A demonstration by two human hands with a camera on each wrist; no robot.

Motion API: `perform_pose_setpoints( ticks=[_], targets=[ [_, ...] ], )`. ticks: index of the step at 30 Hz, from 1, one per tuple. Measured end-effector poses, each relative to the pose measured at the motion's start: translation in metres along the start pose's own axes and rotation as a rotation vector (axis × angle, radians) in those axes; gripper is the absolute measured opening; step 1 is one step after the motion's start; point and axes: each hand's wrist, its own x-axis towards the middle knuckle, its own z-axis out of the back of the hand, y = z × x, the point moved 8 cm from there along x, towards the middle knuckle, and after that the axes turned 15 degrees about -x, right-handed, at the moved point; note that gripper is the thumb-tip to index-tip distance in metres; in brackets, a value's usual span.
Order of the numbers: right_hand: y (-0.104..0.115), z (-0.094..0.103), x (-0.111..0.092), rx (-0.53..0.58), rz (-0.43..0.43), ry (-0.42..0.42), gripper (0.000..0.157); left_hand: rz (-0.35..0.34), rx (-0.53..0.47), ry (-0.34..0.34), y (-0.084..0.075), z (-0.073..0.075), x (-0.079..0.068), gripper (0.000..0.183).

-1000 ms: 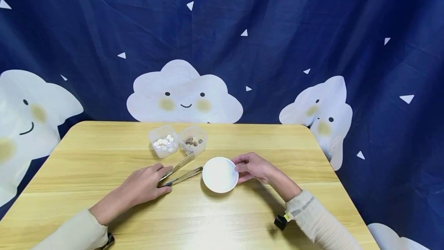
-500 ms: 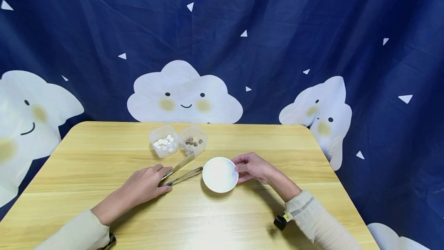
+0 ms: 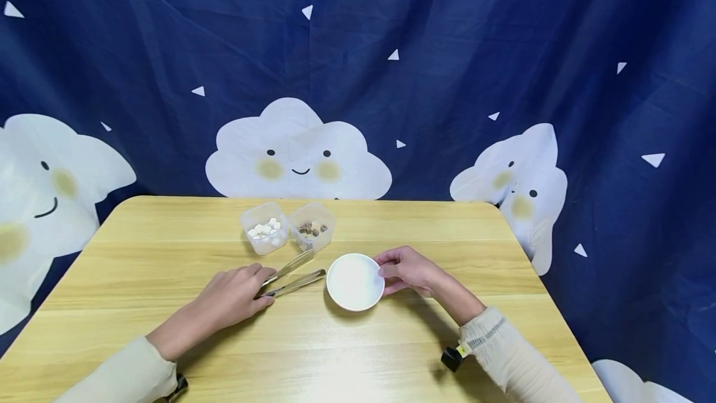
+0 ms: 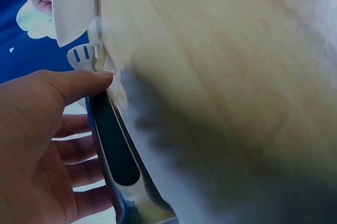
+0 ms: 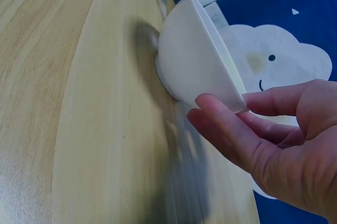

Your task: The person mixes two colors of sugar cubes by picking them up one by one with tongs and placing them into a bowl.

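Note:
In the head view my left hand holds a pair of metal tongs low over the table, thumb on one arm and fingers on the other. Their arms spread apart toward the bowl. The left wrist view shows the thumb along the dark handle and a slotted tip beyond it. A white bowl stands upright on the table at the centre. My right hand pinches its right rim, thumb at the edge and fingers against the outer wall, as the right wrist view shows with the bowl.
Behind the tongs sit two clear plastic tubs side by side. The left tub contains white cubes, the right tub several brown cubes. A wooden table carries everything, with a blue curtain behind it.
The left thumb has drawn in slightly toward the fingers, and the tongs' arms sit a touch closer together. Bowl and right hand stay where they were.

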Motion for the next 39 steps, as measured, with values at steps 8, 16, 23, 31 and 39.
perform_pose_setpoints(
  ticks=[8,16,23,31,39],
  targets=[
    [-0.001,0.0,0.0,-0.002,-0.007,-0.004,0.042,-0.031,0.041,-0.047,-0.002,0.011,-0.002,0.046],
    [-0.001,-0.001,0.0,-0.005,0.007,-0.014,0.042,-0.017,0.016,-0.063,-0.001,0.019,-0.004,0.046],
    [-0.001,-0.001,-0.002,0.0,0.019,-0.029,0.043,-0.017,-0.003,-0.104,-0.006,0.036,-0.005,0.044],
    [-0.005,-0.001,-0.002,0.025,0.012,-0.044,0.042,-0.022,0.017,-0.129,-0.008,0.057,0.002,0.041],
    [-0.008,-0.001,-0.002,0.038,0.016,-0.048,0.043,-0.052,0.059,-0.141,-0.012,0.071,0.013,0.033]
  ],
)
